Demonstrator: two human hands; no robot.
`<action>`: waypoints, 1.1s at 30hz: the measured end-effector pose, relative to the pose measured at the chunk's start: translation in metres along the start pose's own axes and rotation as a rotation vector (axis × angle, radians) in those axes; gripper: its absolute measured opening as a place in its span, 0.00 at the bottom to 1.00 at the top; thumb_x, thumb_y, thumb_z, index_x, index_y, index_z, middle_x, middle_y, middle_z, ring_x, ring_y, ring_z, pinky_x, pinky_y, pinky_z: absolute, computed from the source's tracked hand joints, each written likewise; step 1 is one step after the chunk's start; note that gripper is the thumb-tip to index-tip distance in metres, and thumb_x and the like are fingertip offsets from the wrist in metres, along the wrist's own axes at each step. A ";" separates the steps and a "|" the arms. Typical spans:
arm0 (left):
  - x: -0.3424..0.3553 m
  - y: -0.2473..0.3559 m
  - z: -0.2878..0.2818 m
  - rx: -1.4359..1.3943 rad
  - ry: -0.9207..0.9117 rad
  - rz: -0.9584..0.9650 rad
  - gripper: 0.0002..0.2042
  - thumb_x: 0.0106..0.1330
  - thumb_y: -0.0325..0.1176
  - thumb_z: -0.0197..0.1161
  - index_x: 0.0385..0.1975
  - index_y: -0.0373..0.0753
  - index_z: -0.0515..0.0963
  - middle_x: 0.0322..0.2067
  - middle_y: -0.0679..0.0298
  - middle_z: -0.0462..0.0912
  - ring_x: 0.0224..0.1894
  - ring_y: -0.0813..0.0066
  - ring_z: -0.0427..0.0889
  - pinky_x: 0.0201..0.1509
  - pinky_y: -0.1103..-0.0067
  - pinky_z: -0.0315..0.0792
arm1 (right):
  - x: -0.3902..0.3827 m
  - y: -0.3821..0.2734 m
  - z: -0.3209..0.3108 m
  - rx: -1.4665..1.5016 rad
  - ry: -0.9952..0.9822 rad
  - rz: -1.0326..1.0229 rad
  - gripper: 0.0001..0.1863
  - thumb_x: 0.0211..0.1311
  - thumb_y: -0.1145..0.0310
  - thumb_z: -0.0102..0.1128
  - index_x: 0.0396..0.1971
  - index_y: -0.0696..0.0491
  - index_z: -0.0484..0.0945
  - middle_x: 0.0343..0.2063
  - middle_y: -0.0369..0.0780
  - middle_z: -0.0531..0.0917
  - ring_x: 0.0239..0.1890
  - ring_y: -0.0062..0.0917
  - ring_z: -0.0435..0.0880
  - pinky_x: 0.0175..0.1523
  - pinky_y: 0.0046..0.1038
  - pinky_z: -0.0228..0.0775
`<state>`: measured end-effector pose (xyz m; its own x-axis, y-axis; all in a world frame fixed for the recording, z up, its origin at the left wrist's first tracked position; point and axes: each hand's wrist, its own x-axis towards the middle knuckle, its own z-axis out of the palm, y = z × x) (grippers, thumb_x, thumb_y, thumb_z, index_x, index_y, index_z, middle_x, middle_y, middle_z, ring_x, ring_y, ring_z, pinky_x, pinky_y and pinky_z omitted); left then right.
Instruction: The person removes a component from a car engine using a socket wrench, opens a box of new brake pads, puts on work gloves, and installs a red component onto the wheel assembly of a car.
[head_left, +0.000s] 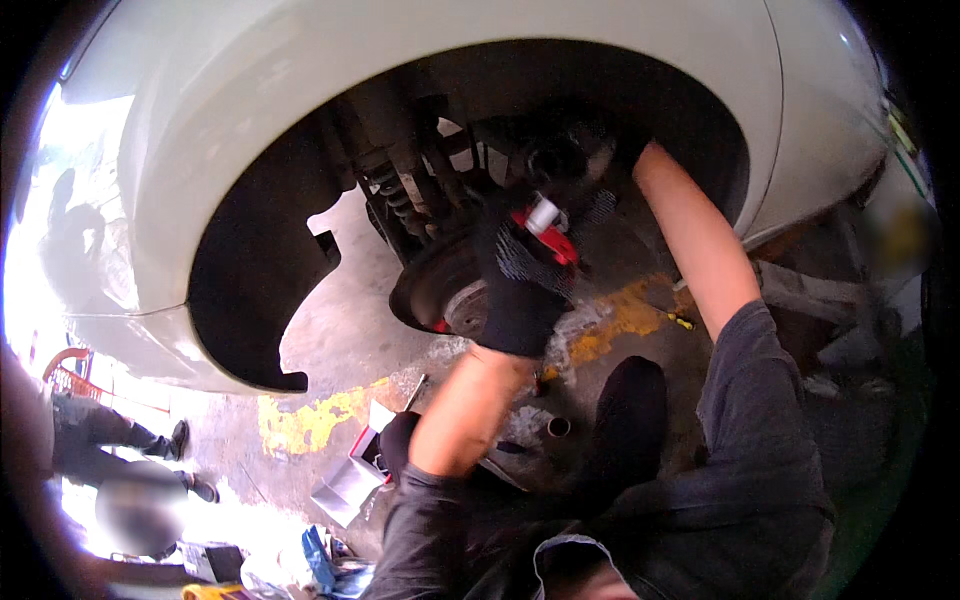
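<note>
My left hand (522,290), in a dark glove with a patterned grip, reaches up below the wheel arch. Its fingers are wrapped round a red tool with a silver cylindrical end (542,217); the exact kind does not show. My right hand (628,152), also dark-gloved, reaches into the shadowed wheel well beside a dark round part (556,158). Shadow hides its fingers, so its grip is unclear. Left of my hands hang a coil spring (396,200) and suspension rods. A brake disc (464,308) sits lower, partly behind my left glove.
The white car's fender (260,110) arches over my arms. On the stained floor lie an opened box (345,487), a small ring-shaped part (559,427) and a yellow-handled tool (681,321). Another person's legs (110,430) are at the far left, near assorted bags.
</note>
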<state>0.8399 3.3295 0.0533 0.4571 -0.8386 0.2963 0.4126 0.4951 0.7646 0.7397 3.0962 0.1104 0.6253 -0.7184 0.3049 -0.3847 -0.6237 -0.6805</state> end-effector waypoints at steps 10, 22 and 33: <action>-0.071 -0.065 0.019 -1.047 0.232 -0.005 0.24 0.68 0.45 0.50 0.58 0.36 0.69 0.56 0.53 0.75 0.58 0.53 0.73 0.67 0.58 0.64 | 0.023 0.038 0.031 -0.268 -0.136 -0.074 0.28 0.67 0.56 0.58 0.61 0.57 0.69 0.59 0.43 0.74 0.59 0.31 0.75 0.62 0.29 0.69; -0.085 -0.071 -0.026 1.672 0.429 0.388 0.14 0.60 0.47 0.60 0.33 0.41 0.75 0.31 0.61 0.82 0.38 0.61 0.78 0.45 0.69 0.69 | -0.185 0.023 0.089 0.868 -0.145 0.509 0.30 0.66 0.56 0.60 0.62 0.58 0.68 0.60 0.43 0.74 0.59 0.28 0.75 0.58 0.25 0.74; -0.095 -0.063 -0.041 1.777 0.087 0.444 0.11 0.65 0.40 0.55 0.38 0.39 0.74 0.37 0.61 0.82 0.39 0.61 0.78 0.45 0.70 0.71 | -0.175 -0.017 0.164 1.781 0.103 0.309 0.28 0.76 0.53 0.40 0.69 0.50 0.57 0.63 0.42 0.69 0.62 0.33 0.70 0.67 0.38 0.64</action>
<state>0.8032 3.3873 -0.0466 0.3460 -0.6865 0.6395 -0.9351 -0.1962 0.2952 0.7483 3.2834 -0.0404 0.6136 -0.7890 0.0311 0.6861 0.5133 -0.5155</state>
